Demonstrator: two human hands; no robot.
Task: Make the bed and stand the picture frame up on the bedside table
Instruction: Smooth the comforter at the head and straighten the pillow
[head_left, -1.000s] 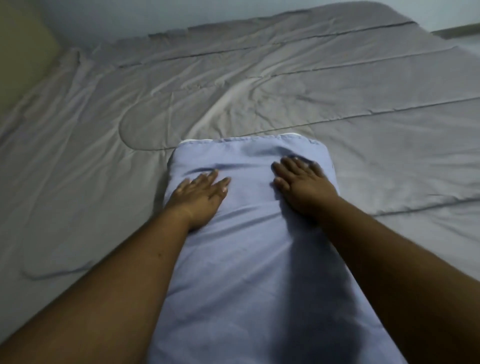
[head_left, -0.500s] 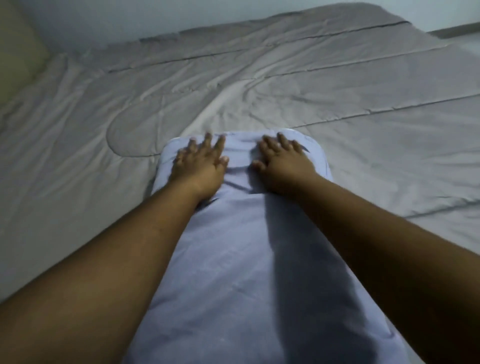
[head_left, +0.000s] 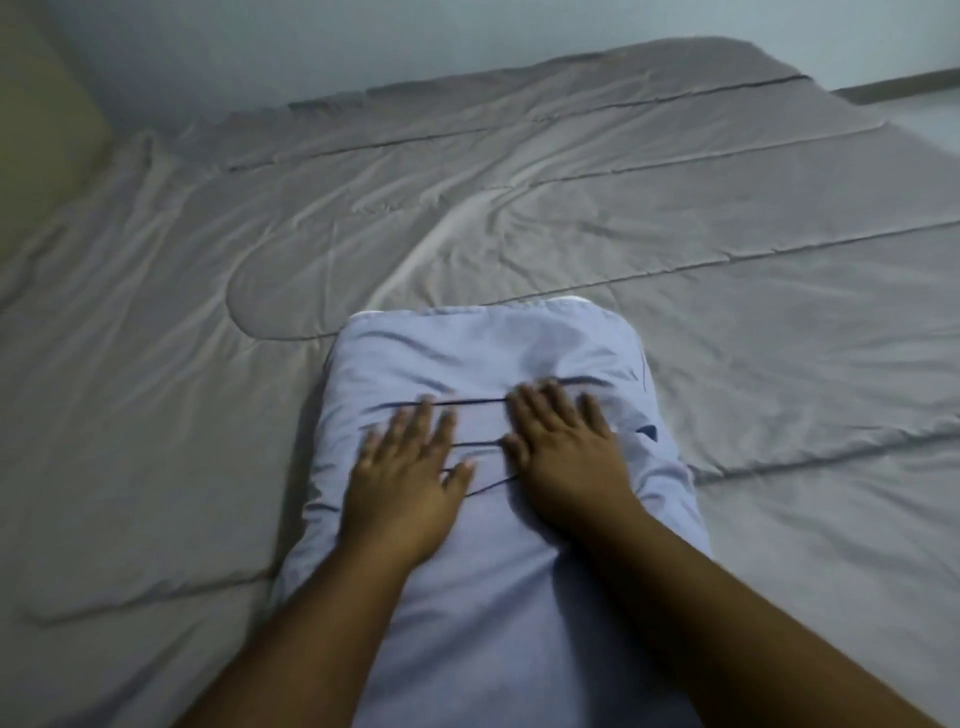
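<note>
Right now I see both hands pressing flat on the pillow (head_left: 483, 343): the left hand (head_left: 402, 483) lies palm down with straight, spread fingers, and the right hand (head_left: 566, 457) lies just beside it the same way, neither gripping anything. The fingertips are blurred. The pillow is soft, pale blue and oblong with rounded corners, and its cloth bunches into thin dark creases between the hands. It lies lengthwise on the grey quilt (head_left: 753, 270), which has long stitched seams and is wrinkled towards the left.
</note>
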